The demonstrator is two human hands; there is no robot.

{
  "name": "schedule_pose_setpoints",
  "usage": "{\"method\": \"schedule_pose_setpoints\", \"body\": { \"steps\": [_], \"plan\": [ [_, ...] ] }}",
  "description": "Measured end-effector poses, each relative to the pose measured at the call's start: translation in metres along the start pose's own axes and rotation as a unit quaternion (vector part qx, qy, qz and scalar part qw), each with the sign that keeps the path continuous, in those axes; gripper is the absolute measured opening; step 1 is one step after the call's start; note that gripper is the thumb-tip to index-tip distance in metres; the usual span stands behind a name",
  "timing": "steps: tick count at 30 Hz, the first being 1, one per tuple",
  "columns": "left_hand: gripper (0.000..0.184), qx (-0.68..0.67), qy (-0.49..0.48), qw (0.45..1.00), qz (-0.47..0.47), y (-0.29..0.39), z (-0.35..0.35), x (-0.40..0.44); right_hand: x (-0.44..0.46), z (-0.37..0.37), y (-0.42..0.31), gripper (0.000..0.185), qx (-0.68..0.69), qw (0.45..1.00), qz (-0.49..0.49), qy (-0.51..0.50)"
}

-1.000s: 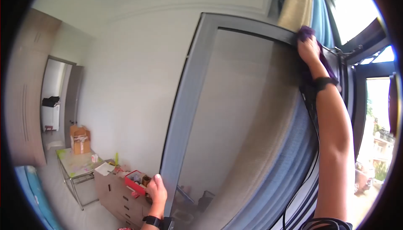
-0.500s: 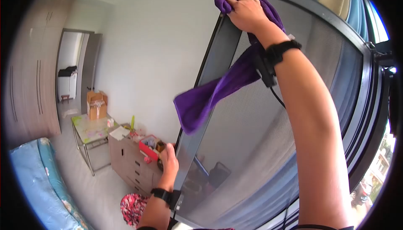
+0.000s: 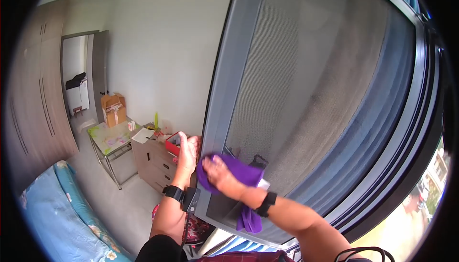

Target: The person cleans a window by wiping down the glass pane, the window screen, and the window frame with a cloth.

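A grey-framed window sash with a mesh screen [image 3: 306,70] stands swung open in front of me. My right hand [image 3: 221,172] presses a purple cloth [image 3: 244,168] against the lower part of the sash's left upright; part of the cloth hangs down over the screen. Just left of it, my left hand [image 3: 188,154] is at the outer edge of the same upright, thumb up, its fingertips partly hidden behind the frame. Black straps with small devices are on both wrists.
Left of the sash are a drawer cabinet [image 3: 155,159] with a red box [image 3: 173,144], a small table [image 3: 112,140] with a cardboard box [image 3: 114,110], and a bed with blue bedding [image 3: 52,204]. A wardrobe [image 3: 43,80] and a doorway stand further back.
My right hand has moved down the left upright with the purple cloth, from the sash's top corner to beside my left hand. The view has tilted downward.
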State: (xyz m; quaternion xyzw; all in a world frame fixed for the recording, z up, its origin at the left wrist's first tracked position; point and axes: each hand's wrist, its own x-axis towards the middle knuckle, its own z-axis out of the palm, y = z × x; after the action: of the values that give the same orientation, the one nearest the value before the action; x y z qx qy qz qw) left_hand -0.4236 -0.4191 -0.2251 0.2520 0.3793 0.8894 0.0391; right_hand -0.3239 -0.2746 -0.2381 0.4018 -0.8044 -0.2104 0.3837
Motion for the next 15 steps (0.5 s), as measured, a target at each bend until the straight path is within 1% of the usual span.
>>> {"method": "schedule_pose_setpoints", "body": {
  "steps": [1,2,4,5,6,7,8,9,10,11,12,13,14,15],
  "plan": [
    [0.081,0.027,0.0,1.0,0.002,0.0,-0.003,0.002,-0.016,0.001,-0.013,0.034,0.066,0.996,-0.025,-0.059],
    [0.074,0.054,0.0,0.999,-0.002,-0.001,-0.008,0.002,-0.029,0.004,-0.023,0.033,0.08,0.994,-0.022,-0.069],
    [0.037,0.084,-0.006,0.996,0.039,-0.015,-0.025,0.009,-0.036,-0.009,-0.019,0.028,0.135,0.991,0.001,-0.018],
    [0.034,0.116,-0.011,0.992,0.039,-0.007,-0.011,0.003,-0.03,-0.031,-0.006,0.022,0.147,0.989,0.005,-0.003],
    [0.031,0.149,-0.014,0.988,0.039,0.009,0.007,-0.008,-0.022,-0.059,0.012,0.019,0.117,0.992,0.011,0.035],
    [0.029,0.164,-0.002,0.986,0.007,0.019,0.014,-0.014,-0.017,-0.086,0.03,0.019,0.048,0.998,0.009,0.038],
    [0.029,0.17,-0.002,0.985,-0.004,0.018,0.014,-0.014,-0.014,-0.116,0.049,0.019,0.008,0.999,0.009,0.03],
    [0.03,0.168,-0.008,0.985,0.022,0.017,0.015,-0.014,-0.013,-0.137,0.064,0.02,0.006,0.998,0.023,0.056],
    [0.032,0.167,-0.014,0.985,0.047,0.014,0.014,-0.013,-0.013,-0.157,0.081,0.021,-0.048,0.998,0.018,0.038],
    [0.033,0.182,0.005,0.98,0.075,0.01,0.017,-0.013,-0.007,-0.182,0.097,0.018,-0.112,0.99,0.03,0.074],
    [0.033,0.185,0.007,0.98,0.069,0.005,0.015,-0.014,-0.003,-0.203,0.117,0.019,-0.16,0.982,0.041,0.087],
    [0.033,0.186,0.025,0.978,0.087,0.001,0.016,-0.013,0.006,-0.231,0.14,0.022,-0.22,0.97,0.031,0.102],
    [0.033,0.188,0.041,0.976,0.105,-0.002,0.016,-0.012,0.013,-0.262,0.164,0.025,-0.28,0.955,0.037,0.092],
    [0.032,0.206,0.047,0.969,0.126,-0.004,0.017,-0.012,0.017,-0.286,0.195,0.038,-0.334,0.934,0.074,0.1]
  ]
}}
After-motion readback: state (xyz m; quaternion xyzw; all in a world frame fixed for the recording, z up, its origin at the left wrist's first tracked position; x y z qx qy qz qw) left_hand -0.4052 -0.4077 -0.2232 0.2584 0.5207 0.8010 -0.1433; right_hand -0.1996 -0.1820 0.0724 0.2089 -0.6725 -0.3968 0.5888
